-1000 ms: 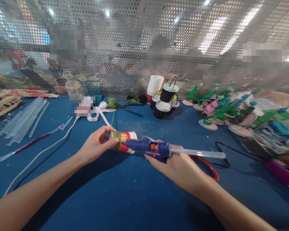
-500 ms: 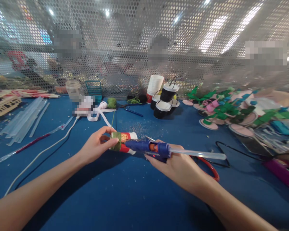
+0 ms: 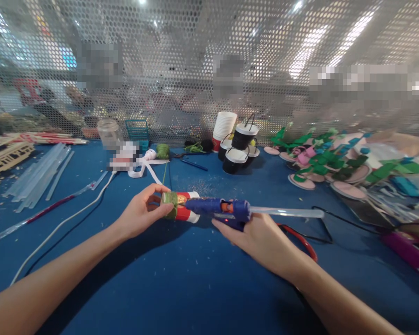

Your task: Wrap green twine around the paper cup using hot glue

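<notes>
My left hand (image 3: 145,209) grips a red and white paper cup (image 3: 192,214) lying on its side, its base end wrapped in green yarn (image 3: 169,199). A strand runs back from the wrap toward a green yarn ball (image 3: 162,151). In my right hand (image 3: 261,237) is a blue hot glue gun (image 3: 209,208) with a clear glue stick (image 3: 288,212) sticking out of its rear. The gun's nozzle is at the edge of the yarn on the cup; whether it touches I cannot tell. Red-handled scissors (image 3: 302,244) lie partly hidden behind my right hand.
Black cups with white rims (image 3: 234,160) and stacked white cups (image 3: 225,125) stand at the back. Glue sticks (image 3: 38,174) and a white cable (image 3: 66,221) lie left. Green and pink craft pieces (image 3: 321,163) crowd the right. A perforated metal screen (image 3: 181,83) rises behind.
The glue gun has turned slightly, its stick end a little higher, and its nozzle has moved slightly right along the cup. My left hand keeps its hold on the cup, which has turned slightly.
</notes>
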The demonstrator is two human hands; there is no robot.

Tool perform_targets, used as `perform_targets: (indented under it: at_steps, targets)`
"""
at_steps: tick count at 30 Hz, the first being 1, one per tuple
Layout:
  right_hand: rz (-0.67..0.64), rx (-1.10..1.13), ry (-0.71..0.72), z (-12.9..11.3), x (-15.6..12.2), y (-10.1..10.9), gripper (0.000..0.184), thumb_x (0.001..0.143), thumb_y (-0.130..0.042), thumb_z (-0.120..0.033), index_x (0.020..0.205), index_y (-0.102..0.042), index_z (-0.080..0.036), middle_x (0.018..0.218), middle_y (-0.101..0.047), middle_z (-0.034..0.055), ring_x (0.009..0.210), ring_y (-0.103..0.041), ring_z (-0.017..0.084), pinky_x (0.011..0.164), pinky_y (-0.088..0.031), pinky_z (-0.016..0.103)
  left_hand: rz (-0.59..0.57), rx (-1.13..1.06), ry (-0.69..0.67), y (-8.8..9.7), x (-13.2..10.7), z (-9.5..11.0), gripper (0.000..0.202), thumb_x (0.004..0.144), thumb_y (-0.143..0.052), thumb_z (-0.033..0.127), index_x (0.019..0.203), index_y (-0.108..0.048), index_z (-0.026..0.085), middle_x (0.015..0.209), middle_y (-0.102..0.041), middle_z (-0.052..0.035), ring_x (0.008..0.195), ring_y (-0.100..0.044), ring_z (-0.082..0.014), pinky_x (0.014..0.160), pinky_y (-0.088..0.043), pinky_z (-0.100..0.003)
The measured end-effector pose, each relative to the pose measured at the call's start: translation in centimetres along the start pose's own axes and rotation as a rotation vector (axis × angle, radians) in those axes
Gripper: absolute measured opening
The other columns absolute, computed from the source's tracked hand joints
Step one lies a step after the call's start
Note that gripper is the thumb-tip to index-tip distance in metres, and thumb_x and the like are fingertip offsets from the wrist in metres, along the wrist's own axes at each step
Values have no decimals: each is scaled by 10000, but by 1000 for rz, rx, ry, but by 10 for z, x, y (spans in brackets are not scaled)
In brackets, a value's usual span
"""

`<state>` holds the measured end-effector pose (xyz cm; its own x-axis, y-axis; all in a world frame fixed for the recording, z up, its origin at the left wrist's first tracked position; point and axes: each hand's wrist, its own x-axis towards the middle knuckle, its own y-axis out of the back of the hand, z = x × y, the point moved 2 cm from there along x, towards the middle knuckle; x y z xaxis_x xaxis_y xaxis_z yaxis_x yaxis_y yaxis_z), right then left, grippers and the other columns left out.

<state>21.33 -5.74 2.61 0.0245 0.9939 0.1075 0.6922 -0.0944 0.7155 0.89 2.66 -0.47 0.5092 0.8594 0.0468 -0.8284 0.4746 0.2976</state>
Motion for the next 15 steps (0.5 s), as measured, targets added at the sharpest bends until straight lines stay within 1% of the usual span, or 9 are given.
perform_targets:
  at_steps: [3, 5, 7, 9, 12, 15]
  targets:
    - [-36, 99, -195, 4, 2, -1, 182, 719, -549, -345, 657, -565, -174, 411, -524, -27, 354, -489, 123, 370, -403, 233, 3, -5, -46, 0, 0, -1, 366, 709, -616, 387, 970, -479, 172, 925, -614, -63, 781, -622, -194, 695, -511, -346]
    - [-58, 207, -265, 4, 4, -1, 193, 699, -581, -352, 700, -557, -161, 394, -503, -46, 335, -458, 102, 361, -393, 215, 18, 4, -70, -1, -1, -1, 370, 704, -617, 374, 980, -481, 169, 929, -605, -64, 788, -613, -187, 701, -510, -343]
    - [-62, 308, -260, 4, 8, 1, 197, 689, -599, -343, 719, -553, -154, 414, -502, -55, 354, -451, 88, 382, -394, 205, 35, 15, -86, -1, -1, -2, 371, 701, -619, 360, 989, -486, 168, 929, -600, -64, 796, -606, -183, 701, -509, -337]
    - [-29, 366, -224, 6, 14, 4, 202, 686, -607, -344, 668, -548, -152, 456, -514, -45, 401, -468, 85, 413, -396, 202, 51, 25, -100, -1, 0, -3, 367, 696, -623, 351, 987, -493, 168, 923, -598, -62, 805, -602, -183, 697, -509, -331]
    - [32, 387, -218, 14, 26, 10, 231, 657, -637, -351, 599, -543, -148, 507, -539, -26, 462, -488, 94, 443, -391, 211, 76, 44, -128, 0, 1, -4, 358, 689, -625, 345, 974, -501, 166, 931, -594, -64, 814, -599, -186, 694, -510, -332]
    - [36, 417, -248, 26, 44, 12, 226, 644, -654, -331, 600, -553, -134, 527, -563, -11, 460, -477, 88, 439, -379, 212, 99, 73, -155, 0, 1, -5, 359, 694, -619, 341, 983, -504, 163, 953, -585, -71, 833, -595, -191, 712, -513, -348]
